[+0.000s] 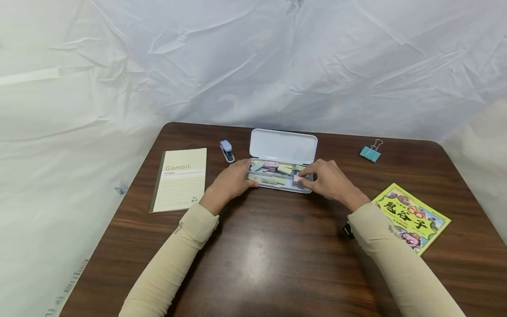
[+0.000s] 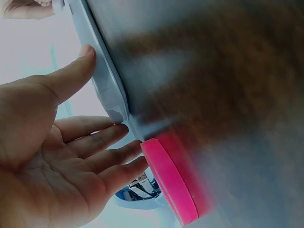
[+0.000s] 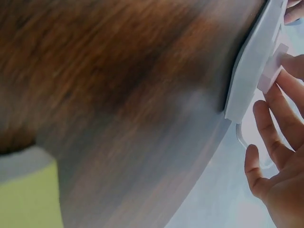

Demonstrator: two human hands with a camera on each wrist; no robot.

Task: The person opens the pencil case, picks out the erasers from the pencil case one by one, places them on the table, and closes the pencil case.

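Brown table (image 1: 277, 259) fills the lower frame. At centre, your open white pencil case (image 1: 282, 165), lid back, holds pastel erasers and small pieces. Your left hand (image 1: 231, 181), fingers relaxed and straight, rests against the case's left end. Your right hand (image 1: 326, 178) pinches a small pink eraser (image 1: 297, 178) at the case's right front.

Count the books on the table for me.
2. A notebook lies flat at the table's left, beside the left hand. A yellow picture book lies at the right, near the right sleeve. None other shows; the arms hide little.
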